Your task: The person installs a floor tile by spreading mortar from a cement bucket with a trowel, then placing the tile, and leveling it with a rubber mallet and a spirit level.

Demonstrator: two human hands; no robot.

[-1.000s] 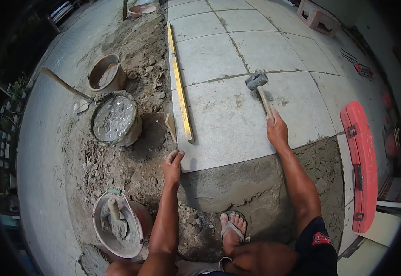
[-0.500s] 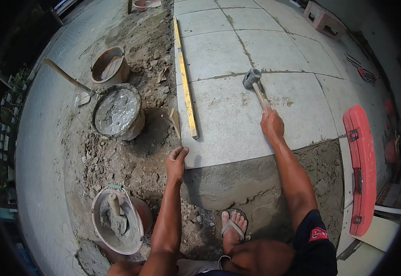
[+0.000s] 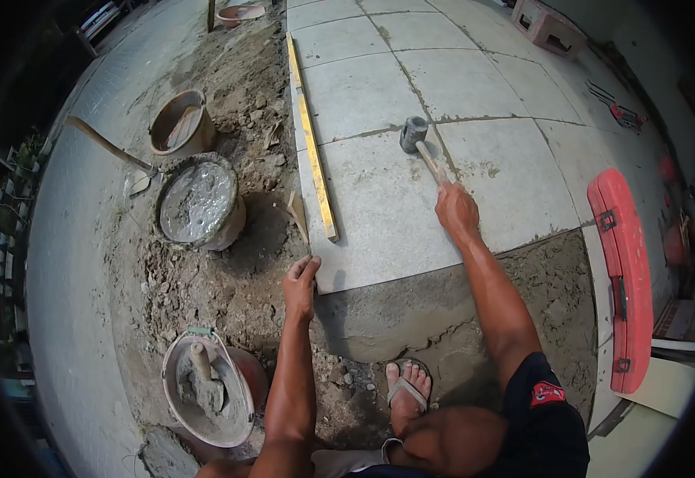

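Note:
My right hand (image 3: 457,211) is wrapped round the wooden handle of a rubber mallet (image 3: 415,135). The mallet's dark head overlaps the pale floor tile (image 3: 391,227) near its far edge. At that tile's front left corner is my left hand (image 3: 300,285), its fingers curled and their tips right at the edge. A yellow spirit level (image 3: 313,155) lies lengthwise along the left side of the tiles. Just beyond my left hand, a thin wooden piece (image 3: 297,213) stands beside the tile edge. Damp grey mortar (image 3: 395,323) spreads in front of the tile.
Left of the tiles, a mortar-filled bucket (image 3: 232,209) stands near another bucket (image 3: 196,143) and a long-handled tool (image 3: 108,145). Nearer me, a bucket (image 3: 253,410) holds a trowel (image 3: 201,362). A red case (image 3: 630,279) lies at right; a sandalled foot (image 3: 405,398) stands on the mortar.
My right hand and the mallet have moved left across the tile. My left hand stays at the tile's corner, while the whole view has shifted slightly.

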